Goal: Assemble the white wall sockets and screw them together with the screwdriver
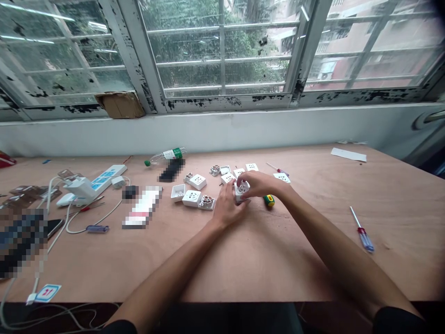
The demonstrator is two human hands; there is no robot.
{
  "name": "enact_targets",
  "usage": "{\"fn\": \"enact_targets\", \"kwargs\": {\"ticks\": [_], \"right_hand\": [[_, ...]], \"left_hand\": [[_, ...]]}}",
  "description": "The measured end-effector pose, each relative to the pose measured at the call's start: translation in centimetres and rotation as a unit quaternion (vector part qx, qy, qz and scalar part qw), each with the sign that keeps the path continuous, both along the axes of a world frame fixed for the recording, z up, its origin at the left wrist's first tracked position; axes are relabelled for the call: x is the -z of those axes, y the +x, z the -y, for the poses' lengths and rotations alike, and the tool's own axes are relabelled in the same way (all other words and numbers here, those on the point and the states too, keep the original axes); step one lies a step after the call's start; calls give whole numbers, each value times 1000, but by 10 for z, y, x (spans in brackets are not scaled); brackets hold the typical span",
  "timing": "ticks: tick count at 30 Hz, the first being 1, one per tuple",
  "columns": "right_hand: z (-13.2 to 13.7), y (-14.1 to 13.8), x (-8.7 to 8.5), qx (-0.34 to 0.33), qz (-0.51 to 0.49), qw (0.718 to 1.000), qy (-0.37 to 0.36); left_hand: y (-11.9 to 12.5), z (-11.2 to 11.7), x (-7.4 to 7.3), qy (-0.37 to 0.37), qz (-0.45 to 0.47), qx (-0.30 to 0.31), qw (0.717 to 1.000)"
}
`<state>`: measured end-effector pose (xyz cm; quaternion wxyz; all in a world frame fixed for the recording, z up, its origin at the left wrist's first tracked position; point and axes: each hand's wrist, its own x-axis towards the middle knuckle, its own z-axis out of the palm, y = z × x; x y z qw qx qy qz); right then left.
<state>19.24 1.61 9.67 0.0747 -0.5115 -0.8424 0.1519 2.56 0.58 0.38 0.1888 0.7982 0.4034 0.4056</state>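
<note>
Near the middle of the table, a white wall socket [242,188] sits between my two hands. My left hand [227,203] closes on its left side, fingers partly hidden. From the right, my right hand [259,183] curves over it with thumb and fingers bent around its edges. More white sockets lie just beyond, one [252,167] behind my right hand. To the left are another socket [191,198], an open white shell [178,192] and a socket back with exposed metal parts [206,202]. A green and yellow screwdriver handle [269,200] lies beside my right wrist.
A clear-handled screwdriver [366,240] lies at right, another [278,170] behind the sockets. Leftward are a plastic bottle [168,156], a power strip [107,178] with cables and a blurred white box [143,207]. The wooden table [313,278] meets the window wall [208,130].
</note>
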Motion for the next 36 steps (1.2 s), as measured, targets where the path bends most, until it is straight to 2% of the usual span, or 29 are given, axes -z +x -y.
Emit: {"fn": "enact_targets", "kwargs": {"ticks": [7, 17, 24, 32, 36], "right_hand": [[-1, -1, 3, -6, -5, 1000, 10], [-3, -4, 5, -2, -14, 1000, -16], [-5, -7, 10, -17, -39, 999, -16], [-3, -1, 3, -11, -45, 999, -21], [-5, -1, 9, -27, -35, 999, -31]], "left_hand": [[0, -1, 1, -10, 12, 6, 1000], [-2, 0, 1, -33, 22, 3, 999], [-2, 4, -1, -11, 18, -13, 1000], [-2, 1, 1, -13, 16, -7, 1000], [-2, 0, 4, 3, -9, -17, 1000]]}}
